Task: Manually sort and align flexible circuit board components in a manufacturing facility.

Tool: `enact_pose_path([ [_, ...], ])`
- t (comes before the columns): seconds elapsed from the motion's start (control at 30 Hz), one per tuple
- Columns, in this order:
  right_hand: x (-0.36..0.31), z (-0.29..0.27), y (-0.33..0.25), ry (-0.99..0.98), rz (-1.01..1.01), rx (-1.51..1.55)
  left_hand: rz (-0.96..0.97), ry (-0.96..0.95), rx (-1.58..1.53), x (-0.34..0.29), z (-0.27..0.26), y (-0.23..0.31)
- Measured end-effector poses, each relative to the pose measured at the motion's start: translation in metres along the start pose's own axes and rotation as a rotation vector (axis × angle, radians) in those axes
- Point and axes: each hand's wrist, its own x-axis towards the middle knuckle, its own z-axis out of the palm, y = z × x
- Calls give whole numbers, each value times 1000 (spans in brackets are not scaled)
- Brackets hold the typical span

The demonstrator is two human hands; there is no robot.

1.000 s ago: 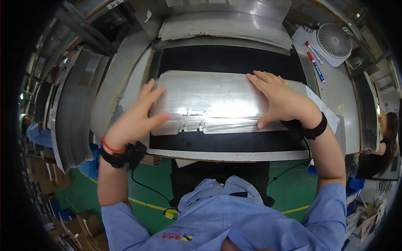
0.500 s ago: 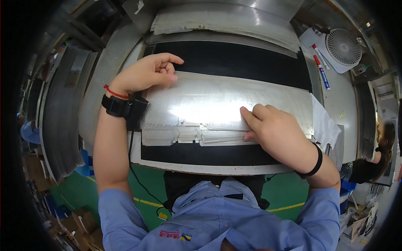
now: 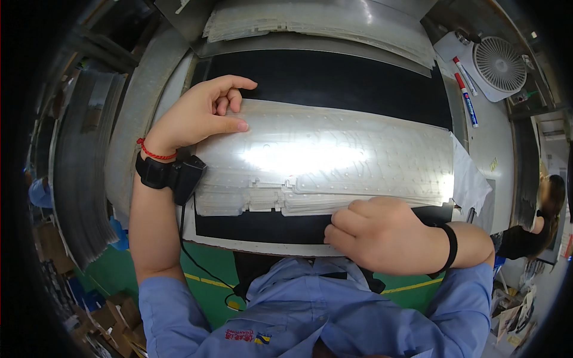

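Sheets (image 3: 370,170) of translucent plastic are lying unevenly stacked across the black mat (image 3: 334,77). The left hand (image 3: 200,113) is resting half-curled at the mat's left, thumb over the sheets, apparently gripping nothing; the right hand (image 3: 379,234) is hanging fist-like at the mat's near edge, its hold hidden. The sheets, likely slick, are probably risking misalignment under any lopsided push.

A stack of sheets (image 3: 352,128) lies on a mat (image 3: 334,74) on the bench (image 3: 492,140), a second stack (image 3: 325,22) behind it. The left hand (image 3: 206,113) is over the first stack's far left corner, the right hand (image 3: 382,232) at its near side. Two markers (image 3: 468,102) lie rightward (a fan (image 3: 500,64) just beyond).
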Motion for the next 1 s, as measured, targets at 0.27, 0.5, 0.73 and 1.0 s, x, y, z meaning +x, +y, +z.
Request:
enact_pose_path([
  [0.27, 9, 1, 39, 253, 208, -111, 104, 90, 212, -5, 2, -1],
  [0.5, 27, -4, 19, -15, 217, -18, 111, 81, 193, -4, 4, -6],
  [0.73, 38, 5, 33, 43, 94, -95, 104, 74, 186, -6, 5, -4],
  [1.0, 38, 7, 33, 19, 83, -118, 110, 78, 196, -5, 6, -8],
])
